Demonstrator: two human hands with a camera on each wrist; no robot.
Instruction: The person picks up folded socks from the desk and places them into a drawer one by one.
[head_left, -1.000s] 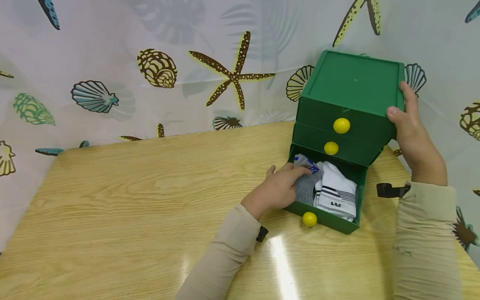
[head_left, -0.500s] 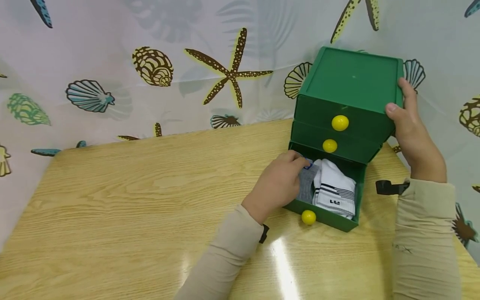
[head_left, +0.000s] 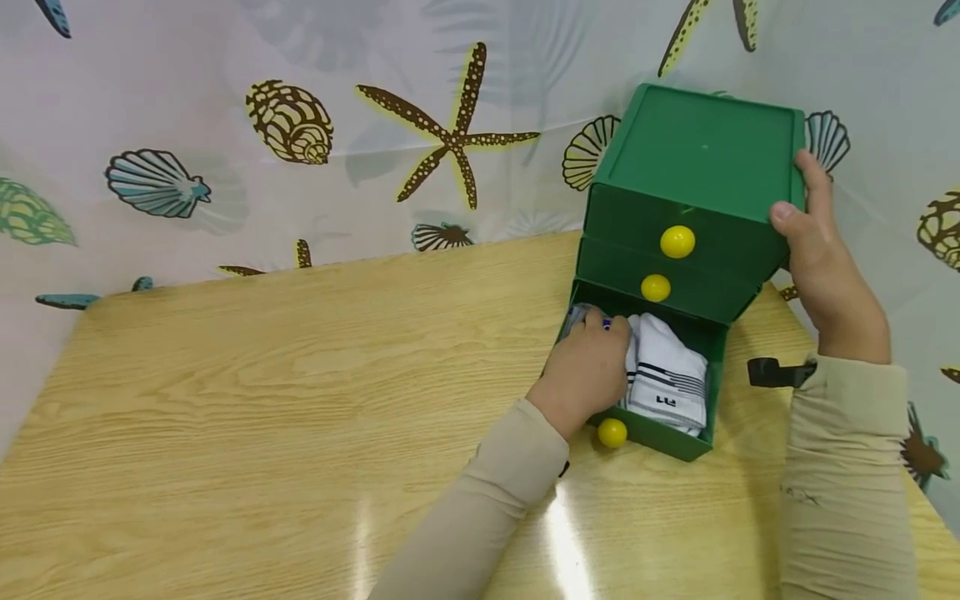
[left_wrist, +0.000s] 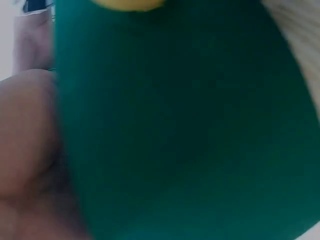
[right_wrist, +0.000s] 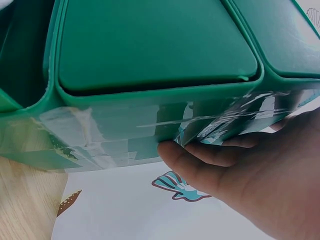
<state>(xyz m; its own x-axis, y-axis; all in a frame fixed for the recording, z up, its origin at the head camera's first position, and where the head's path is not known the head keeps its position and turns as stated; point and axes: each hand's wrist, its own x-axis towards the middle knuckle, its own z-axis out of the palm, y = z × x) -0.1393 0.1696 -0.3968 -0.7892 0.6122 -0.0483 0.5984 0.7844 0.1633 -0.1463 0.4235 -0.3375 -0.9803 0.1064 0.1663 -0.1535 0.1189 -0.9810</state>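
Note:
A small green cabinet (head_left: 693, 167) with yellow knobs stands at the table's right, its bottom drawer (head_left: 667, 437) pulled out. White socks (head_left: 667, 375) with dark stripes lie in the drawer's right half. On their left are grey socks (head_left: 576, 317) with a blue mark, largely covered by my left hand (head_left: 588, 367). That hand reaches over the drawer front with fingers bent down onto the grey socks; its fingertips are hidden, so I cannot tell whether they pinch the fabric. My right hand (head_left: 832, 258) rests against the cabinet's right side, thumb at the top front corner, fingers (right_wrist: 187, 162) extended along the taped side.
The wooden table (head_left: 300, 400) stretches out to the left. Behind it hangs a white cloth (head_left: 360, 200) printed with shells and starfish. The two upper drawers, with yellow knobs (head_left: 677, 242), are closed.
My left hand has moved right and farther into the drawer, its fingers bending down over the grey socks and covering more of them. My right hand keeps its place on the cabinet.

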